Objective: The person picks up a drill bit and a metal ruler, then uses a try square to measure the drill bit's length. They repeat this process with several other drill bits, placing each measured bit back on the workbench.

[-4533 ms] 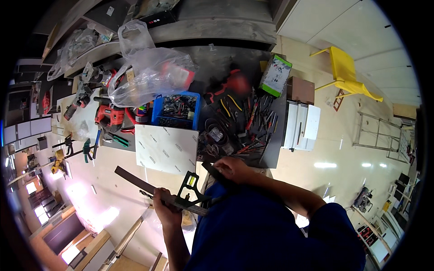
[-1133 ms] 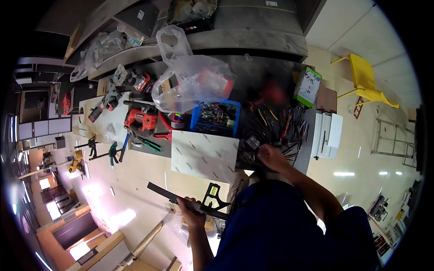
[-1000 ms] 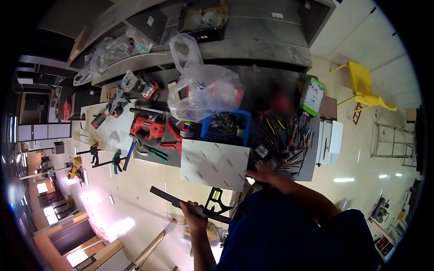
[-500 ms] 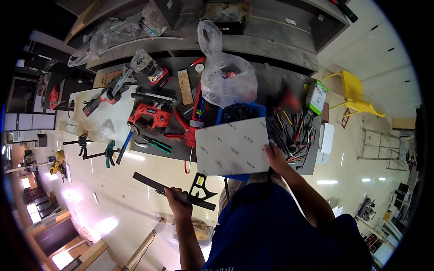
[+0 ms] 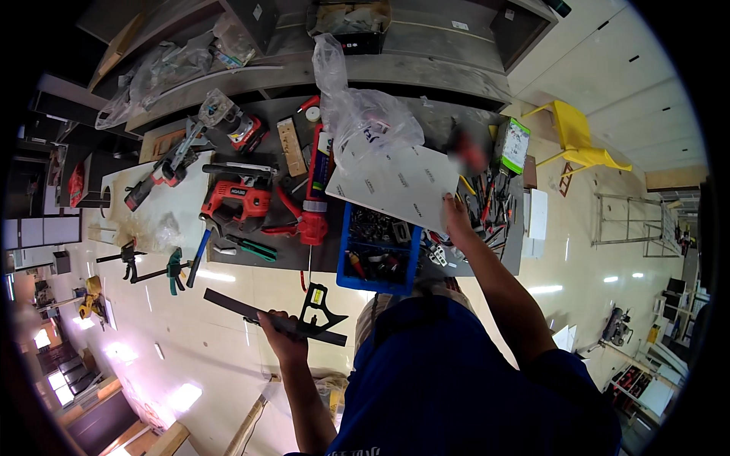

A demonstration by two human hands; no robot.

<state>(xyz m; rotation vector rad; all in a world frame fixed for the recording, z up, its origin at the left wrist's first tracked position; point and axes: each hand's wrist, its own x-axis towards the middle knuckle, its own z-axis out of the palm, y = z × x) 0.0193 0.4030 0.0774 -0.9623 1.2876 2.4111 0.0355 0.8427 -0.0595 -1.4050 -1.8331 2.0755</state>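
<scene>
My left hand (image 5: 284,338) is closed around the dark blade of a combination square (image 5: 317,305), held in front of the bench's near edge. The square's head, with a yellow-green level vial, sticks out to the right of that hand. My right hand (image 5: 457,220) grips the right corner of a pale flat board (image 5: 397,181) covered in printed film. The board tilts over the back of a blue bin (image 5: 374,284) and touches or overlaps a clear plastic bag (image 5: 363,114). Small hardware and tools fill the bin's two visible compartments.
On the bench (image 5: 251,262) lie a red jigsaw (image 5: 237,201), a trim router (image 5: 232,125), a red caulking gun (image 5: 310,226) and a hammer (image 5: 199,258). Several hand tools (image 5: 490,205) crowd the right end. Clamps (image 5: 175,270) hang at the left edge. A yellow chair (image 5: 582,140) stands beyond.
The board has moved up and away from me, turning clockwise, and uncovers the blue bin. My left hand still holds the combination square. The whole view has shifted slightly.
</scene>
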